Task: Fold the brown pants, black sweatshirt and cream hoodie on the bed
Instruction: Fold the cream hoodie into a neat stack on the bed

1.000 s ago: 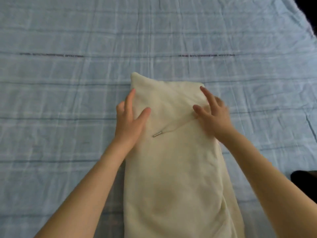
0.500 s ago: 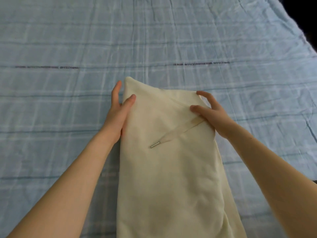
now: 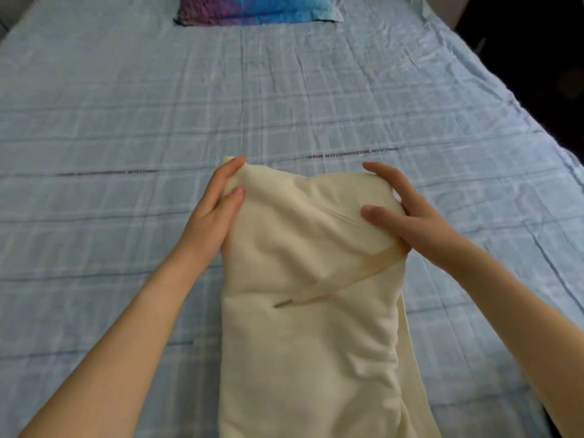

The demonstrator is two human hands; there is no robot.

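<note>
The cream hoodie lies as a long narrow strip down the middle of the bed, running from the centre of the view to the near edge. Its far end is raised off the sheet. My left hand grips the far left corner, fingers under the cloth and thumb on top. My right hand grips the far right corner the same way. A drawstring with a metal tip lies across the cloth. The brown pants and black sweatshirt are out of sight.
The bed wears a light blue checked sheet. A purple and blue pillow lies at the head of the bed. The bed's right edge drops into dark floor.
Both hands have gone from resting at the hoodie's far corners to gripping them, and the far end has lifted off the sheet. The view has tilted up, showing the pillow.
</note>
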